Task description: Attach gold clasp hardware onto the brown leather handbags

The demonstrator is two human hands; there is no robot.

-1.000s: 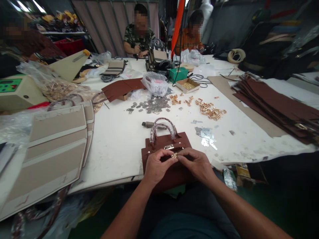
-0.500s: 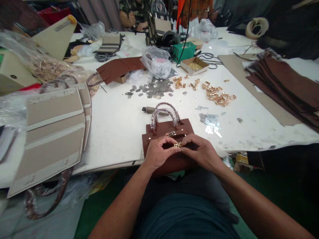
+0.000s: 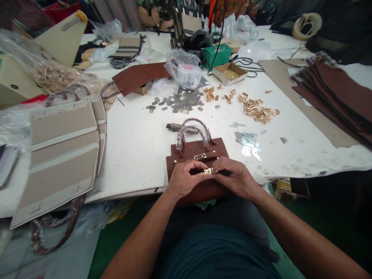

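Note:
A small gold metal fitting (image 3: pixel 208 170) is pinched between the fingertips of both hands, above the front of a brown handbag (image 3: pixel 192 148). My left hand (image 3: pixel 184 179) grips it from the left, thumb below and index finger above. From the right, my right hand (image 3: pixel 236 176) closes thumb and fingers on its other end. The bag leans at the table's front edge, its two wrapped handles standing up and a metal clasp (image 3: pixel 200 156) on its front. Behind it lies a dark-tipped tool (image 3: pixel 174 127).
Grey metal plates (image 3: pixel 187 100), gold fittings (image 3: pixel 257 108) and silver pieces (image 3: pixel 248 143) lie beyond the bag. Beige panels (image 3: pixel 64 147) stand left; brown leather pieces (image 3: pixel 337 93) are stacked right. A person's hands (image 3: pixel 166 25) show across the table.
The gold fitting has turned slightly and shows a flatter, brighter face between my fingertips. Both hands have stayed almost in place, and the view has shifted slightly.

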